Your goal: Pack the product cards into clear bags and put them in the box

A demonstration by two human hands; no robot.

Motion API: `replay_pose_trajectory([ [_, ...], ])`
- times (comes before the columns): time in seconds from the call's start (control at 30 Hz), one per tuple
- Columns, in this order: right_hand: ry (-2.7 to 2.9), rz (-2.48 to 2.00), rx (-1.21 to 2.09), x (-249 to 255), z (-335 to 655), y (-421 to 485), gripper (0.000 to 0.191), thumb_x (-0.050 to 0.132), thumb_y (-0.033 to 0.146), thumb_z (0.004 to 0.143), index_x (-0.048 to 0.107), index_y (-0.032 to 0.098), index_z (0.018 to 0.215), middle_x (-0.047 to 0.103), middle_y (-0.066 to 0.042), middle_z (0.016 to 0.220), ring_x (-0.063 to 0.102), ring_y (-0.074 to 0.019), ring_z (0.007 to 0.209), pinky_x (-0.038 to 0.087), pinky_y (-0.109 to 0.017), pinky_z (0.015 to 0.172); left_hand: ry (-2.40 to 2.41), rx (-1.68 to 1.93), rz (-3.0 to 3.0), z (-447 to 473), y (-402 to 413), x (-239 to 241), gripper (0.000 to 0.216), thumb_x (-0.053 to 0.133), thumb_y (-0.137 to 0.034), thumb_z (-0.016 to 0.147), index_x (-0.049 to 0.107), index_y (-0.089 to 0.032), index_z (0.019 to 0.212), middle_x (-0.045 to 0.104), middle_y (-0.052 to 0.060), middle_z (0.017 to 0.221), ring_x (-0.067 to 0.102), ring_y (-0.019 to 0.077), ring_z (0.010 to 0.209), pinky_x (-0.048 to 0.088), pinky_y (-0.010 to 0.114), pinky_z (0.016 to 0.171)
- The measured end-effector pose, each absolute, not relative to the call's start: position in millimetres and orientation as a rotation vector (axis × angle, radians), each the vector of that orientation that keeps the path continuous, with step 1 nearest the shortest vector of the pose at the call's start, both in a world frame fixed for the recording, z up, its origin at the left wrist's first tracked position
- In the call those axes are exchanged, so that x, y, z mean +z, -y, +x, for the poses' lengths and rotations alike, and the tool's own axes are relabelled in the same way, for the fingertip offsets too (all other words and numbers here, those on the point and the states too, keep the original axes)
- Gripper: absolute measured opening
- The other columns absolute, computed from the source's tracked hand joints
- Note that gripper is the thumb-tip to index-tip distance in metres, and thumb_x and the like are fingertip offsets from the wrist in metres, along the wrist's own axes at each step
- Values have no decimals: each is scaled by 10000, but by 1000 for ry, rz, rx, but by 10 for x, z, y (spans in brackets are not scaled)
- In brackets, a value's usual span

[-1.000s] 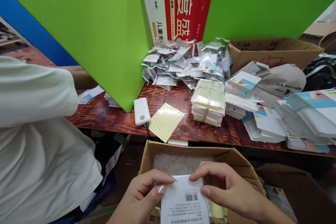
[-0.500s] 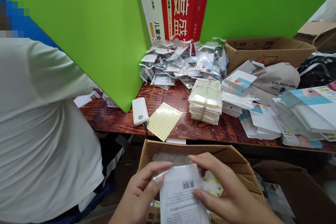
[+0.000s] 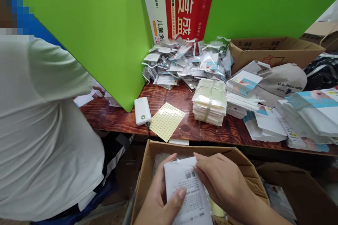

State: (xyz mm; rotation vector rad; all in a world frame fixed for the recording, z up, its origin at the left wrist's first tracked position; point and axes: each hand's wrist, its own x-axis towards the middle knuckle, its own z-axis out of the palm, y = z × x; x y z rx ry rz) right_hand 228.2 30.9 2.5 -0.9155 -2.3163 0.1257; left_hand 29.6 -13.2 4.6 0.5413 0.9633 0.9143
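Note:
A white printed card in a transparent plastic bag (image 3: 191, 197), with a barcode near its top, is held over an open cardboard box (image 3: 245, 161). My left hand (image 3: 161, 197) grips it from the left, thumb pressed on the printed face and fingers behind. At the card's top right corner, my right hand (image 3: 224, 177) pinches the bag's edge; the fingertips are partly hidden. Inside the box below, plastic and something pale yellow show in part.
On the wooden table (image 3: 179, 132) are a white power bank (image 3: 142, 110), a yellowish sticker sheet (image 3: 169, 121), a banded stack of bags (image 3: 208, 102), a heap of filled bags (image 3: 182, 63), card stacks (image 3: 264, 123) and a cap (image 3: 285, 81). A person in a white shirt (image 3: 50, 130) is at left.
My left thumb has moved from the bag's upper left edge onto the card's face. My right hand has closed into a pinch at the top right corner. The view has shifted slightly.

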Motion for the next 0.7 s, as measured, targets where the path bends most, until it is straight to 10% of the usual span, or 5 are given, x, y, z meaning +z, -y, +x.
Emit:
replay_pose_trajectory([
  [0.23,2199,-1158,670,115,2308,-625,261,442,212,981,572,173,758,584,-47,683,470,-181,614,306,-324,620,-1130,815,816,174,76,74,690,726,-550,779,456,-230,1328,675,83,1118,645,226,949,511,307,815],
  [0.5,1687,-1242,1403,148,2331,-709,444,238,510,1042,533,179,1035,677,-89,895,653,-160,716,526,-277,650,-1025,842,644,35,80,83,514,790,-497,735,614,-204,1119,716,50,911,648,174,757,523,253,665],
  [0.7,1405,-1249,1677,176,2162,-445,341,652,521,877,691,186,926,629,-18,780,560,-121,674,446,-202,592,-942,973,472,139,23,97,353,731,-445,819,683,-209,1077,743,76,1012,694,218,929,531,273,782],
])
